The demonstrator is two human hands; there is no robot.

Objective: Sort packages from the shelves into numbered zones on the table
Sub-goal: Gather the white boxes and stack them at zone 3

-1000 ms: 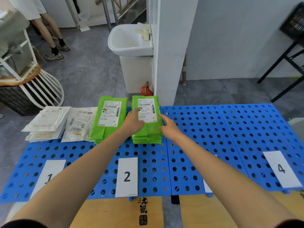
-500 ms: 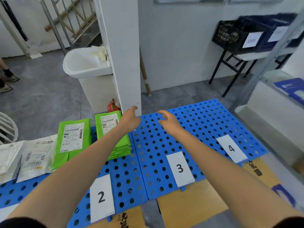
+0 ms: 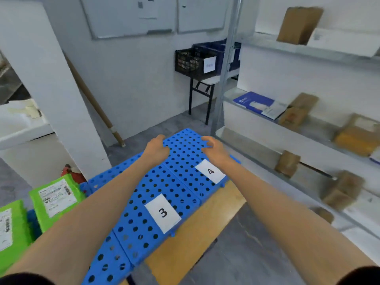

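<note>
Beneath and between both hands: blue perforated panels (image 3: 148, 204), laid edge to edge over a wooden table top (image 3: 207, 221), with round holes in even rows.

Above the far end of those panels, left hand (image 3: 156, 149): empty, fingers loosely curled, nothing held. Level with it and a little apart, right hand (image 3: 213, 149): likewise empty, fingers and thumb loosely bent, nothing pinched. Contact with the panels: cannot tell.

Just under the right wrist: label 4 (image 3: 210, 171), white paper with a black numeral, lying flat on the blue surface. Nearer the body, between the two forearms: label 3 (image 3: 163, 212), same paper and print.

Left of the left forearm, well back from the hand: green packages (image 3: 56, 199), bright green flat mailers in a low pile. On the top one, a white printed shipping label with a barcode. A second green pile (image 3: 10, 227) further left, at the frame edge, with the same white label.

Right of the right hand, well apart: metal shelves (image 3: 308, 51), grey, several levels. Cardboard boxes (image 3: 299, 25) on them, brown, blurred, one on the top level, others lower down. On a middle level, a flat blue-and-white package (image 3: 259, 104), just beside two small brown boxes.

Beyond both hands, against the wall: black crate (image 3: 190, 61) on a black-legged stand.
</note>
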